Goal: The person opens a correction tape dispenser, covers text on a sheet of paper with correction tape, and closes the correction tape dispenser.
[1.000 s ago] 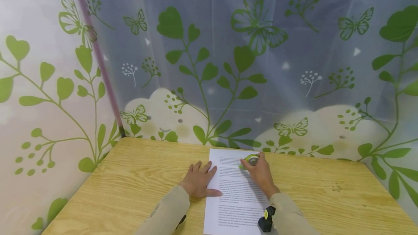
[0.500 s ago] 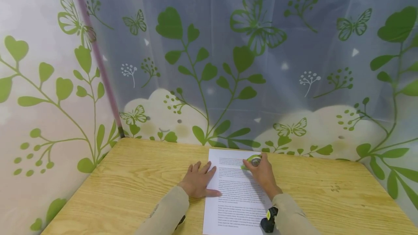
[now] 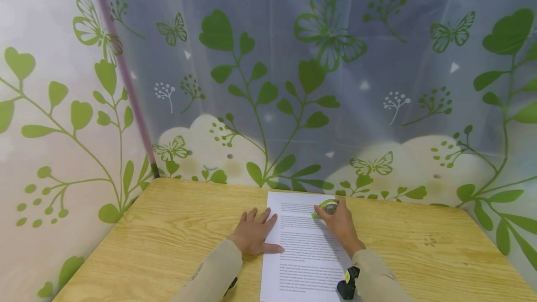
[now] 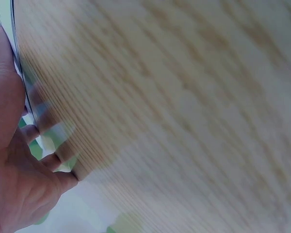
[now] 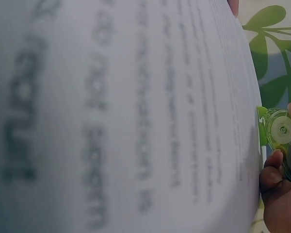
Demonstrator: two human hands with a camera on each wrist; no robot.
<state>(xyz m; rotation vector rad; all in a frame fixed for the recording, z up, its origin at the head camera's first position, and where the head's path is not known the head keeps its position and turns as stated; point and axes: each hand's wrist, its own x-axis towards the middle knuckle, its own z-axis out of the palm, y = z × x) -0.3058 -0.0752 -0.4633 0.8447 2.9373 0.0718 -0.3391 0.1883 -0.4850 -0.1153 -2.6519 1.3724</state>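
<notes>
A printed sheet of white paper (image 3: 271, 269) lies on the wooden table. My left hand (image 3: 252, 234) rests on its left edge with fingers spread and thumb over the margin; the left wrist view shows this hand (image 4: 26, 179) at the far left. My right hand (image 3: 343, 227) pinches a green, see-through correction tape dispenser (image 3: 330, 207) between thumb and fingers. Its tip meets the paper among the upper lines of print. In the right wrist view the dispenser (image 5: 282, 128) shows its round reel, with its green tip against the page.
Bare wood of the table (image 3: 180, 227) spreads left and right of the sheet. A patterned curtain (image 3: 277, 106) with leaves and butterflies hangs behind the table's back edge. A small dark camera (image 3: 347, 283) is strapped at my right wrist.
My right hand has slid a little to the right across the upper print with the correction tape dispenser. The left hand has stayed in place on the sheet.
</notes>
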